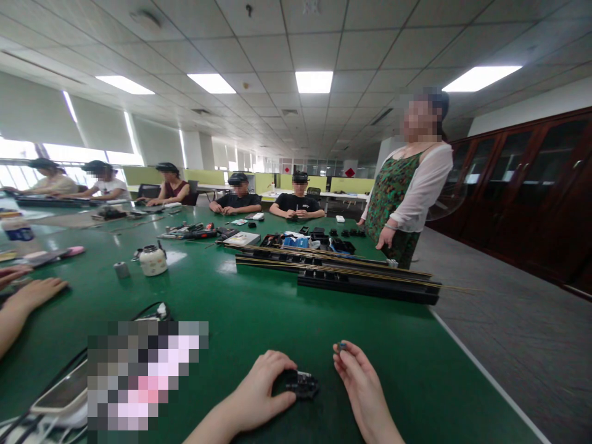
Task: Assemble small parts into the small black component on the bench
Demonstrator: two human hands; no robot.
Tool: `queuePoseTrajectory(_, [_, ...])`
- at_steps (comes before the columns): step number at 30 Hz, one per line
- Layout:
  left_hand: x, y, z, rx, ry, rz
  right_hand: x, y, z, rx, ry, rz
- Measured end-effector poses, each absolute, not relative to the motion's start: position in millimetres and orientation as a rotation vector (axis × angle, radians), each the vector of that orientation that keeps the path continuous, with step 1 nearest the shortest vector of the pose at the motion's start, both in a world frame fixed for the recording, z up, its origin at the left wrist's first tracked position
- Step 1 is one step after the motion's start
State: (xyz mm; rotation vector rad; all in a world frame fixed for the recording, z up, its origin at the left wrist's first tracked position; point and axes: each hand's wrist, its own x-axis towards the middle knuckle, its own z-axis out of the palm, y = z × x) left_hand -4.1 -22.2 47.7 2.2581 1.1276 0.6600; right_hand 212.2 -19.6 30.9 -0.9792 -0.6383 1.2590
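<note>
My left hand [263,388] curls around the left side of a small open black plastic housing [303,385], thumb and fingers against its edge. The housing lies low over the green table, and fine parts show inside it, too small to name. To the right of it, my right hand [361,382] is raised a little, its thumb and fingertips pinching a tiny grey-blue part [341,346]. A gap separates that part from the housing.
Long black rails [370,290] with thin brass-coloured rods lie across the green table [222,302]. A cream jar [153,261] and a grey cylinder [121,270] stand left. Cables and a phone [62,391] lie near left. Another person's hand [39,293] rests at far left; a person [407,179] stands right.
</note>
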Motion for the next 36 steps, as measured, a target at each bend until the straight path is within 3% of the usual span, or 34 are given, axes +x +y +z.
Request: queuePoseTrajectory(36, [-12.9, -22.9, 47.2, 2.253, 1.140, 0.681, 206.1, -17.9, 29.0, -0.981, -0.574, 1.262])
